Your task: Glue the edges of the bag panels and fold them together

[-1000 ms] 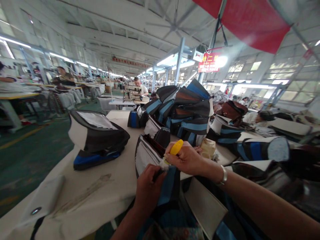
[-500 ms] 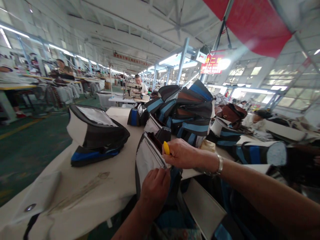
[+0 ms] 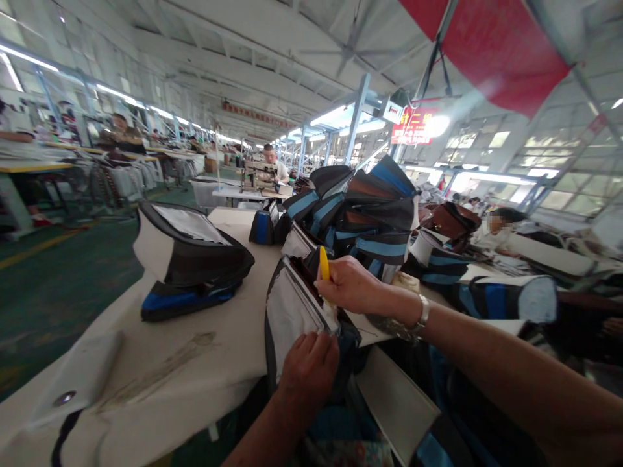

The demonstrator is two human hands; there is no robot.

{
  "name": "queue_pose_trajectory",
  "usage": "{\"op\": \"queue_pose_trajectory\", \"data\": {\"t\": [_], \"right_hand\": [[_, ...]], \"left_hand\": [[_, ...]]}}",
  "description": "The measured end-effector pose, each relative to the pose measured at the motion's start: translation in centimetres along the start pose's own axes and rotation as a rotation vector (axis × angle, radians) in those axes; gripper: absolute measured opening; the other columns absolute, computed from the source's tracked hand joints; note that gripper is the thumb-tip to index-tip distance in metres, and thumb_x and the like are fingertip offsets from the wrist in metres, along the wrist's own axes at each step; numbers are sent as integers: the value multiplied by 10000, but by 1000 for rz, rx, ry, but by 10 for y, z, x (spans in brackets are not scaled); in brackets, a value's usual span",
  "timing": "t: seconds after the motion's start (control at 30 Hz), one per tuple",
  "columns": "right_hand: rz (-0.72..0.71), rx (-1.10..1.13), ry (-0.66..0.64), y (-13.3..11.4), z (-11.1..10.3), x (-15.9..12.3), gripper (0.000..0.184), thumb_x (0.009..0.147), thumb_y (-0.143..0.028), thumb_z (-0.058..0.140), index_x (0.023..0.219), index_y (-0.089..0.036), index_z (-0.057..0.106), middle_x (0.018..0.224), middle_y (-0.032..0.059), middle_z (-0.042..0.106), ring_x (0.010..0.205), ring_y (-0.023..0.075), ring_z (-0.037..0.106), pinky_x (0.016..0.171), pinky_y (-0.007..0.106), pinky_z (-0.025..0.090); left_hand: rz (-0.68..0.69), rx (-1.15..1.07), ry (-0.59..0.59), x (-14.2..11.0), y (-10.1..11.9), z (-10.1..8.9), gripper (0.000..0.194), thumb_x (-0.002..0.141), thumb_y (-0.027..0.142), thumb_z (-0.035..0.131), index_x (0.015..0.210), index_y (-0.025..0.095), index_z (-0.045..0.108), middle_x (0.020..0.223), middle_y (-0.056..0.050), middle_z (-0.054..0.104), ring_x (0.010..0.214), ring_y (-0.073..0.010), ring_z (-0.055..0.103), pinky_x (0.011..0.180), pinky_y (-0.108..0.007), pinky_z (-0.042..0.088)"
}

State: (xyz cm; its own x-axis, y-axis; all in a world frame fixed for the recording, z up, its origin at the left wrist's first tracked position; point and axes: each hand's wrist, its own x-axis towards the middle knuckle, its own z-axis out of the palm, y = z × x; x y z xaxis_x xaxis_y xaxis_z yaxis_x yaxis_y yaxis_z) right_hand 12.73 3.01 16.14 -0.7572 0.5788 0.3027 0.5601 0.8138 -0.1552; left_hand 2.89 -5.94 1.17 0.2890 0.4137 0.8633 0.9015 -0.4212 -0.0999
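In front of me a dark bag piece with a light grey lining [image 3: 294, 311] stands at the table's edge, its long opening facing up. My left hand [image 3: 310, 363] has its fingers curled over the near end of that opening, gripping the edge. A yellow-handled brush [image 3: 324, 264] is in my right hand [image 3: 348, 285], held nearly upright in a closed grip. Its pale lower end meets the bag's edge just beyond my left fingers; the bristles are hard to make out. A watch-like metal band circles my right wrist.
Another black, white and blue bag [image 3: 195, 253] lies on the cream-covered table [image 3: 233, 337] at left. A heap of black and blue bags [image 3: 365, 214] rises behind. A pale tub [image 3: 405, 283] stands beyond my right forearm. Co-workers sit farther off, one at a sewing machine [image 3: 257, 178].
My right hand has tipped the yellow handle more upright and shifted slightly, with the brush's lower end now showing. My left hand has moved a little right and down along the edge.
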Motion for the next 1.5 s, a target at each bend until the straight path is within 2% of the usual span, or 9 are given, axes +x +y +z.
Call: {"op": "queue_pose_trajectory", "data": {"t": [0.2, 0.37, 0.47, 0.63, 0.77, 0.97, 1.13, 1.33, 1.5], "right_hand": [[27, 57, 115, 6, -7, 0, 160, 787, -214, 569, 636, -168, 542, 590, 1, 519, 533, 114, 428, 545, 259, 298], [334, 1128, 495, 14, -17, -24, 196, 770, -307, 638, 660, -183, 533, 478, -75, 375, 408, 76, 296, 440, 223, 289], [451, 1652, 385, 8, 14, -49, 234, 745, -298, 680, 633, -182, 511, 420, -109, 287, 360, 49, 188, 403, 195, 286], [621, 2024, 368, -11, 81, -52, 257, 780, -317, 692, 677, -190, 494, 448, -117, 345, 372, 42, 235, 672, 324, 555], [604, 2204, 407, -21, 94, -28, 228, 778, -262, 709, 730, -193, 497, 494, -119, 395, 385, 43, 268, 847, 439, 565], [573, 2196, 391, -29, 98, -15, 232, 772, -259, 714, 735, -200, 493, 491, -127, 366, 383, 39, 266, 840, 418, 568], [502, 2125, 480, -28, 64, -22, 193, 767, -269, 754, 770, -176, 585, 478, -126, 342, 387, 27, 242, 710, 296, 554], [249, 1658, 770, -46, 1, -23, 212, 729, -271, 789, 728, -170, 602, 597, -55, 510, 487, 58, 383, 500, 185, 397], [134, 1011, 672, -56, 2, -6, 196, 845, -318, 650, 721, -173, 608, 614, -19, 537, 564, 115, 489, 540, 235, 392]], "left_hand": [[47, -123, -1, -3, -20, -15, 133, 929, 85, 471, 972, 139, 585, 759, -52, 599, 664, -169, 530, 631, -305, 451], [38, -221, 18, -8, -56, -50, 148, 928, 122, 526, 1068, 157, 558, 856, -59, 630, 754, -158, 575, 692, -265, 485], [-133, -144, 41, -17, -74, -56, 91, 932, 167, 550, 1022, 178, 562, 875, -50, 616, 771, -148, 588, 700, -242, 480], [-638, -30, 68, -39, -83, -52, 172, 898, 330, 607, 809, 200, 541, 797, -21, 577, 726, -162, 575, 671, -268, 469], [-654, -197, -64, -63, -68, -64, 224, 968, 347, 443, 1006, 204, 611, 958, -64, 647, 877, -181, 639, 758, -288, 529], [-613, -197, 23, -87, -50, -58, 398, 897, 330, 592, 1268, 187, 601, 1140, -114, 638, 1047, -232, 642, 878, -335, 551], [-770, -469, -21, -45, -59, -65, 283, 909, 312, 585, 1160, 227, 685, 978, -51, 677, 891, -178, 667, 794, -262, 544], [-902, -659, 25, 6, -64, -82, 368, 862, 356, 653, 1219, 268, 663, 1192, -15, 678, 1095, -219, 626, 956, -301, 489], [-935, -745, 28, 15, -57, -77, 344, 833, 353, 675, 1156, 240, 704, 1083, -10, 706, 976, -206, 652, 842, -267, 519]]}}
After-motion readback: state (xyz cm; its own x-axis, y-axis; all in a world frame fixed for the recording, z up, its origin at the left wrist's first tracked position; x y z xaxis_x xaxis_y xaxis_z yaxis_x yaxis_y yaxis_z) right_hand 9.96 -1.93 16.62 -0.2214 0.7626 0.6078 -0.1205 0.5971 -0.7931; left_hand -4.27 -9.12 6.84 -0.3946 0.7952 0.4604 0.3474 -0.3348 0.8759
